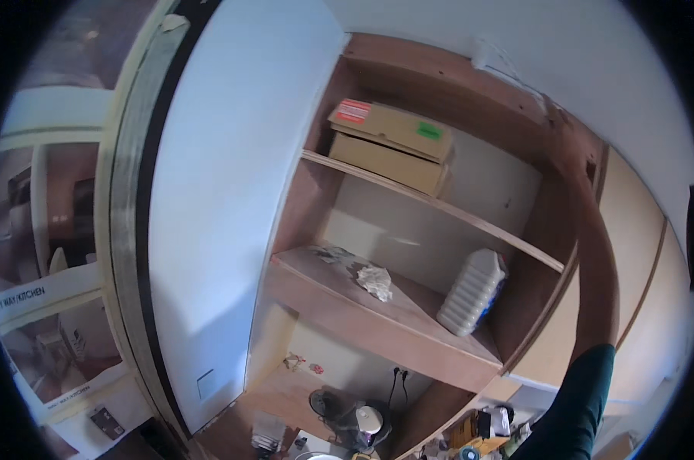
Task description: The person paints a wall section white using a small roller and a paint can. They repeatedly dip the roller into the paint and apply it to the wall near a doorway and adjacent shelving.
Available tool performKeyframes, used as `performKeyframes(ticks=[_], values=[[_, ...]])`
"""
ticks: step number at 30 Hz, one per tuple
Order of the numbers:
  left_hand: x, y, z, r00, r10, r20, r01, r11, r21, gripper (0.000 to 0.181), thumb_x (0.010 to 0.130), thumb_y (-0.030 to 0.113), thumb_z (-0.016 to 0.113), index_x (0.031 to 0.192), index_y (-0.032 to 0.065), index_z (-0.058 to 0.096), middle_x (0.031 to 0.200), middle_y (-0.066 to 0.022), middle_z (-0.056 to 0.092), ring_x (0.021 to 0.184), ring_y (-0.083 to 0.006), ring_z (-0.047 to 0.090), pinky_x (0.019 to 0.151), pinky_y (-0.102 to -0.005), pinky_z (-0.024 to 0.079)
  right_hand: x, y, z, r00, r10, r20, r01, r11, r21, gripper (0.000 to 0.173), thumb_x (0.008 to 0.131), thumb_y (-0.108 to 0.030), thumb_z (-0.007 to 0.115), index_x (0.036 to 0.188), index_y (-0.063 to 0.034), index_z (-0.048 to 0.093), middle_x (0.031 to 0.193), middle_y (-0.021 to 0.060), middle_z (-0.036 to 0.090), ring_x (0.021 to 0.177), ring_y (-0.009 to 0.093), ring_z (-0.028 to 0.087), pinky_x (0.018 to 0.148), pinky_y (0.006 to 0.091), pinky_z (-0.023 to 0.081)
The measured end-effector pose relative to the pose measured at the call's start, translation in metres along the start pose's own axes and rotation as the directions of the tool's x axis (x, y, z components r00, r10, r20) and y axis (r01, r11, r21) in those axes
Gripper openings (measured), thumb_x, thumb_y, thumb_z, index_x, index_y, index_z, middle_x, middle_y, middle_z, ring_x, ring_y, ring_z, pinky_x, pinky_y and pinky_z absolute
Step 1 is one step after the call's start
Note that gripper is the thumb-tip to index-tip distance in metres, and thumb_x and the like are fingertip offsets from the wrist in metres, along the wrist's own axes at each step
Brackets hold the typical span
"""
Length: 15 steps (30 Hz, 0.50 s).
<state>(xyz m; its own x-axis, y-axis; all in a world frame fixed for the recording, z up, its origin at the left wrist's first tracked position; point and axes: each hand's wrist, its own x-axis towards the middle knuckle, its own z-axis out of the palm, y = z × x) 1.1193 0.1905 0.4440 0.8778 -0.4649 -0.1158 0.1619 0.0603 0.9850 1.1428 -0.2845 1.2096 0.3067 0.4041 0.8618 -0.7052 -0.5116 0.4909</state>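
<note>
My right hand (560, 131) is raised to the top front rail of a wooden shelf unit (416, 60), near its upper right corner. The fingers are blurred; beside them a white strip or cord (513, 77) runs along the rail's upper edge from a small white fitting (486, 56). Whether the hand grips it cannot be told. My left hand is out of view. Before me, the upper shelf holds cardboard boxes (390, 146), one on another. On the shelf below lie a crumpled white cloth or paper (375, 282) and a tilted large white plastic jug (473, 293).
A white panel (220, 201) stands left of the shelves, with printed pictures beyond it. Light wood cabinet doors (628, 241) adjoin on the right. Below are plugged black cords (394, 386), a white-lidded appliance (368, 421) and a cluttered counter with a yellow box (464, 431).
</note>
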Motion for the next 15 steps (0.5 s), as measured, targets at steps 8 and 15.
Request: performKeyframes(ticks=[8, 15], values=[[-0.005, -0.015, -0.007, 0.998, 0.062, -0.025, -0.061, 0.998, 0.03, 0.03, 0.105, 0.032, 0.059, 0.115, 0.0041, 0.065, 0.091, -0.0068, 0.068, 0.07, -0.0155, 0.068, 0.05, -0.0283, 0.05, 0.092, -0.185, -0.041, 0.987, 0.094, 0.133, -0.145, 0.877, 0.457, 0.059, 0.098, -0.03, 0.056, 0.155, -0.0162, 0.044, 0.146, 0.0213, 0.055, 0.134, 0.042, 0.052, 0.112, 0.0499, 0.044], [0.003, -0.018, -0.02, 0.993, 0.121, 0.012, -0.121, 0.993, 0.0, 0.03, 0.105, 0.033, 0.059, 0.109, 0.0035, 0.063, 0.092, -0.0078, 0.068, 0.071, -0.0167, 0.069, 0.051, -0.028, 0.05, 0.015, 0.018, -0.009, 1.0, 0.01, -0.014, -0.01, 0.999, 0.037, 0.07, 0.097, -0.033, 0.06, 0.16, -0.0214, 0.034, 0.137, 0.0213, 0.061, 0.124, 0.038, 0.06, 0.1, 0.0504, 0.05]])
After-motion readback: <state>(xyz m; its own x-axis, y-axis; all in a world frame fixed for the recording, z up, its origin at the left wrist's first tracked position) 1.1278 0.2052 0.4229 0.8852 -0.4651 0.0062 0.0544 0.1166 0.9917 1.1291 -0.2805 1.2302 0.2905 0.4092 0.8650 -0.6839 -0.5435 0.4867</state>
